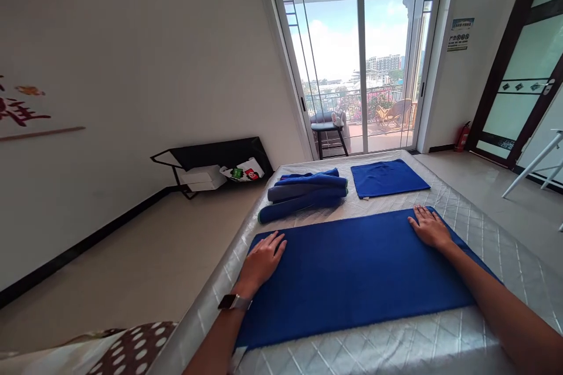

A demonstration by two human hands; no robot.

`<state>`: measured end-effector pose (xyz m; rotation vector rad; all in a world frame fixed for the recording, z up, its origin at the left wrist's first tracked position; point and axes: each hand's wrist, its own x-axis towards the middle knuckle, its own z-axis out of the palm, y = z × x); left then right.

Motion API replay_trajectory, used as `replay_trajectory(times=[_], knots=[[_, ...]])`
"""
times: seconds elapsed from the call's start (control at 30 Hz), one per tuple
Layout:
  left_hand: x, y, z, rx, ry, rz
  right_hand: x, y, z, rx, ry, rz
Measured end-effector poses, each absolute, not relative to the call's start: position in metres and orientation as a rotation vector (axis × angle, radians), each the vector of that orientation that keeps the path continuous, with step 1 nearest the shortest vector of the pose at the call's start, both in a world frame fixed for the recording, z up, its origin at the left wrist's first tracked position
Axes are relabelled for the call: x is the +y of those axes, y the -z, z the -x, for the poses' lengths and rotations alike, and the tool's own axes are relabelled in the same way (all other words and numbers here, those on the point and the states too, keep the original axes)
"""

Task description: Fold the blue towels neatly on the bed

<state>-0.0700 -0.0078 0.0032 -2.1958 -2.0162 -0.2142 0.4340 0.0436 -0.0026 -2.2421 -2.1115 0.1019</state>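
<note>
A blue towel point(352, 269) is spread out flat on the quilted mattress point(352, 345) in front of me. My left hand point(263, 255) rests open on its far left corner, fingers stretched forward; a watch is on that wrist. On the far right corner lies my right hand point(430, 227), also open with flat fingers. Neither hand grips anything. Beyond the towel, several rolled blue towels point(305, 192) are piled at the left. To their right is a smaller folded blue cloth point(389, 178), lying flat with a small white tag at its near edge.
A black rack point(211, 155) with a white box point(203, 178) and a printed bag point(244, 172) stands by the left wall. Brown dotted fabric point(136, 348) lies at the lower left. Beyond the mattress are a stool point(326, 128), sliding glass doors and a fire extinguisher point(462, 137).
</note>
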Motion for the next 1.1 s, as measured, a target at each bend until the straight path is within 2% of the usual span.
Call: replay_trajectory(times=[0.13, 0.37, 0.53, 0.67, 0.87, 1.1], knots=[[-0.038, 0.012, 0.055, -1.823, 0.144, 2.449, 0.044, 0.003, -0.435, -2.116, -0.108, 2.236], [-0.117, 0.044, 0.116, -2.145, 0.058, 2.272, 0.047, 0.007, -0.436, -2.120, -0.105, 2.235], [-0.138, 0.047, 0.147, -2.125, -0.030, 2.277, 0.051, 0.012, -0.439, -2.113, -0.095, 2.234], [-0.111, 0.029, 0.135, -2.148, 0.033, 2.156, 0.052, 0.012, -0.441, -2.113, -0.092, 2.222], [-0.021, 0.000, 0.094, -2.144, 0.208, 2.202, 0.050, 0.010, -0.441, -2.122, -0.076, 2.226], [0.013, 0.025, 0.113, -2.263, 0.218, 2.170, 0.049, 0.010, -0.441, -2.150, -0.046, 2.248]])
